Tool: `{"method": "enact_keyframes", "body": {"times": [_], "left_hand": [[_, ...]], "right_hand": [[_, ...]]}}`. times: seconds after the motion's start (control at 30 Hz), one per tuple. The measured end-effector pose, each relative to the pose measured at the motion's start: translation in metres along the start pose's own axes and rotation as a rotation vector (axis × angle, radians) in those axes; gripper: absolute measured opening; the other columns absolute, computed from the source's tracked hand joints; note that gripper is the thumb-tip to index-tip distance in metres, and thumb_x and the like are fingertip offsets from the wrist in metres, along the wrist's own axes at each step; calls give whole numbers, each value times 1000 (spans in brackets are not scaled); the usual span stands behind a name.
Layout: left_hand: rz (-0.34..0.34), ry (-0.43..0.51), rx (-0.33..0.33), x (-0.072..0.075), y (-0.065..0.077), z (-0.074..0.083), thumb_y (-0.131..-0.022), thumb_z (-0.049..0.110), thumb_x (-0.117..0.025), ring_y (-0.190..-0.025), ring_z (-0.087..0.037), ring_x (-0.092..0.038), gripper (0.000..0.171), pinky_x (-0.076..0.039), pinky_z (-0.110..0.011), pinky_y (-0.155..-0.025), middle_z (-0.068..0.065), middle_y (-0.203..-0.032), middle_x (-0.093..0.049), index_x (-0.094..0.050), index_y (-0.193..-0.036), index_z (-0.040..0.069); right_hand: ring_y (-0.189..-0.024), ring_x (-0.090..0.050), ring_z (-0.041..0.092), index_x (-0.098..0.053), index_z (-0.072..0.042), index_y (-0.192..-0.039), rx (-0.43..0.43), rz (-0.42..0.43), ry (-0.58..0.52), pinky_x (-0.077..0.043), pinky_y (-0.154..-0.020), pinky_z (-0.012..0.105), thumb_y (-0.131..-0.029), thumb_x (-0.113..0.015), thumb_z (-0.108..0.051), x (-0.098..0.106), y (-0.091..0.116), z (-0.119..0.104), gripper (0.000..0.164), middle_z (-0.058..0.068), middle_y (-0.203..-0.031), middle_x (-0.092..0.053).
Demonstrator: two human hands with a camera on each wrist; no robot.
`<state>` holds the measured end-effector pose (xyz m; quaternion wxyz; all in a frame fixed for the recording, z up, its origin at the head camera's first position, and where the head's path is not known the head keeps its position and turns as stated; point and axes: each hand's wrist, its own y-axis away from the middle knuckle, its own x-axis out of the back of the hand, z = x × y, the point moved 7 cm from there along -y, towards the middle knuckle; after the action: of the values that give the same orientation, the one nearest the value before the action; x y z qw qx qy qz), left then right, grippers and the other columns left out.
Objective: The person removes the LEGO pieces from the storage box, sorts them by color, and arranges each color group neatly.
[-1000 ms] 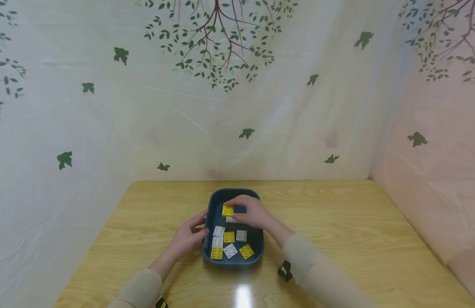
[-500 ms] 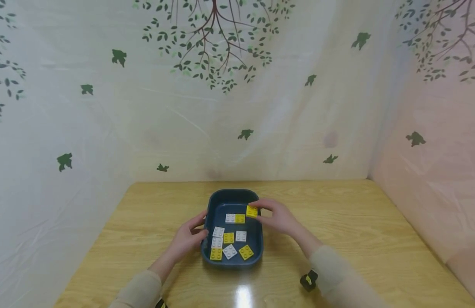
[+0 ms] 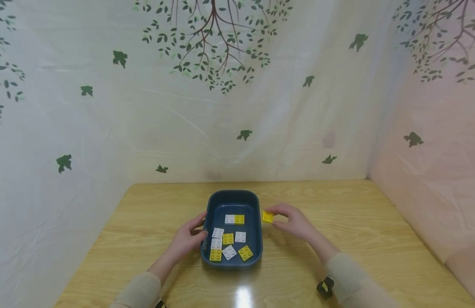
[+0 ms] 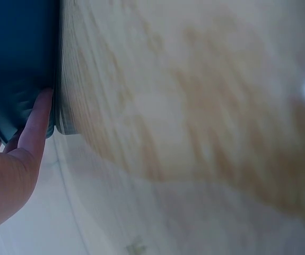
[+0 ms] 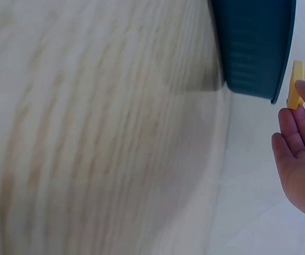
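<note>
My left hand (image 3: 187, 239) holds the left side of the dark blue tray (image 3: 259, 201), the thumb at its rim and the other fingers along the outer wall. To the right of the tray my right hand (image 3: 296, 222) pinches a yellow toy brick (image 5: 295, 85), square with studs, between thumb and fingertips. Inside the tray, a white brick (image 3: 229, 219) and a yellow brick (image 3: 239, 219) lie side by side near the middle. Several more white and yellow bricks (image 3: 245, 253) lie in its near half, some lined up along the left wall.
The tray stands on a wood-grain table (image 3: 356, 214). Behind it and at the sides hang pale sheets (image 3: 183, 128) printed with branches and birds. A black and yellow device (image 3: 325, 287) sits at the right sleeve.
My right hand has carried the yellow brick rightward from over the tray, across its right rim, to outside it. The left hand has stayed at the tray's left side.
</note>
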<state>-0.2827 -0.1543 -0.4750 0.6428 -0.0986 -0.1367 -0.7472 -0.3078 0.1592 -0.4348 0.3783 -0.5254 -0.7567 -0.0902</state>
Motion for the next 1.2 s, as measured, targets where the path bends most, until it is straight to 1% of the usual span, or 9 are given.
{"method": "enact_keyframes", "body": {"times": [0.2,0.37,0.53,0.7,0.93,1.2], "left_hand": [[-10,-8,-12,0,2,0,-94,9,-63,-116,-36,-58,62,-57,-41,-85,-21,-144,-49,-43,-152,18],[-2,-6,8,0,1,-3,-94,9,-63,-117,-34,-58,61,-57,-41,-86,-18,-144,-49,-44,-151,21],[0,1,10,0,0,-4,-94,9,-63,-116,-34,-58,61,-57,-41,-85,-19,-144,-49,-44,-151,20],[-1,2,5,-1,-1,-4,-94,9,-63,-116,-34,-59,61,-57,-41,-85,-19,-144,-49,-45,-151,20],[-3,7,5,0,-2,-3,-94,9,-63,-116,-33,-59,61,-57,-41,-85,-18,-145,-49,-44,-151,20],[-6,-2,-2,-1,-2,-1,-94,9,-63,-116,-33,-59,62,-57,-41,-84,-18,-144,-49,-44,-151,20]], "right_hand": [[-109,-62,28,-68,-7,-123,-18,-10,1,-49,-97,51,-87,-72,-1,0,3,11,37,8,-120,-66],[-109,-61,30,-68,-6,-122,-57,-25,-20,-47,-99,53,-86,-70,1,-2,3,21,37,9,-120,-67],[-110,-61,30,-69,-6,-122,-73,-42,-15,-47,-99,52,-86,-70,1,-6,2,28,36,9,-120,-67],[-109,-61,34,-69,-4,-121,-58,-54,-12,-48,-97,54,-86,-71,1,-9,1,29,35,12,-120,-66],[-111,-61,31,-69,-4,-121,-71,-81,-15,-47,-99,52,-86,-70,2,-12,-1,31,35,11,-120,-67],[-112,-60,34,-69,-2,-119,-25,-103,14,-46,-100,53,-84,-71,3,-16,-1,33,35,12,-119,-67]]}}
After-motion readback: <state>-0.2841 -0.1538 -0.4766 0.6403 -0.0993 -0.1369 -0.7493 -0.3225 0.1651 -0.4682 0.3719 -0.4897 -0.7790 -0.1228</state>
